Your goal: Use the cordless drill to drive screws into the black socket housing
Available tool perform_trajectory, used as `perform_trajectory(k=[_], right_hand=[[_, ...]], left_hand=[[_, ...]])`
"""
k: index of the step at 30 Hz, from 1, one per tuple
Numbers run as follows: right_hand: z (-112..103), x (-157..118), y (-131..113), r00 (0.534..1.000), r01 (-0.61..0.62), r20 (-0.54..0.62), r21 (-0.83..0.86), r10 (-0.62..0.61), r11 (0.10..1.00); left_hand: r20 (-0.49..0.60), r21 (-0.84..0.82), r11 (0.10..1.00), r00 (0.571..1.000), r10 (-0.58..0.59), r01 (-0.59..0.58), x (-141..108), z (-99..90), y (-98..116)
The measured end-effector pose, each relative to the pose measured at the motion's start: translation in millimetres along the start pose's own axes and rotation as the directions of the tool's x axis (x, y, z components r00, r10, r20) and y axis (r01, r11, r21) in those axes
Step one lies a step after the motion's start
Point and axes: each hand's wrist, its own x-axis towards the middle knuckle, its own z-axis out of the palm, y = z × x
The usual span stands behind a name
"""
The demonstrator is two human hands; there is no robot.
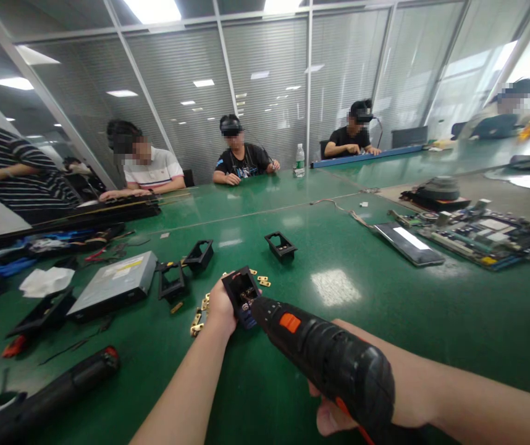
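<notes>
My left hand [223, 308] is closed around a black plastic socket housing [237, 283], its open side tilted toward me. Small metal parts show inside the housing. My right hand [334, 414] grips a black cordless screwdriver [320, 352] with an orange switch. The tool's nose points into the housing; its bit tip is hard to make out. Brass strips [197, 321] lie in a pile beside my left hand, and a few more brass pieces [264, 281] rest just beyond the housing. Similar black frames [280, 246] stand farther out on the green table [293, 284].
A silver disc drive [117, 284] and white tissue [46, 281] lie left, with a black cylindrical tool [61, 389] nearer. On the right are a phone [408, 243] and circuit boards [492, 232]. A water bottle [299, 162] stands across the table, where several people sit.
</notes>
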Motion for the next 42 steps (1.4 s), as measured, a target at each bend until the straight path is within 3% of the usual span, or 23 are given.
perform_trajectory(k=[5,10,16,22,28,32,42], right_hand=[[-1,3,0,0.999,-0.005,0.044,0.073,0.002,0.997],[2,1,1,0.999,-0.009,-0.037,0.179,0.016,0.984],[0,0,0,0.999,0.052,-0.008,0.171,-0.051,0.984],[1,-1,-9,0.999,-0.019,-0.026,0.164,0.023,0.986],[1,0,-6,0.999,0.024,-0.05,0.157,-0.016,0.987],[0,0,0,0.999,0.041,0.013,0.173,-0.043,0.984],[1,-2,-5,0.999,-0.009,-0.043,0.175,0.017,0.985]], left_hand=[[-0.002,-0.023,0.999,1.0,-0.026,0.026,0,0.6,0],[-0.013,-0.041,0.999,1.0,-0.021,0.021,-1,1.0,1],[-0.008,-0.045,0.998,0.999,-0.04,0.039,0,0.0,0],[0.014,-0.012,1.0,1.0,-0.013,0.013,2,-1.2,-1],[0.037,-0.005,1.0,0.999,0.002,-0.002,3,-2.2,-3],[0.015,-0.005,1.0,1.0,-0.001,0.001,3,-1.6,-2],[-0.014,-0.014,1.0,1.0,-0.024,0.024,0,0.2,1]])
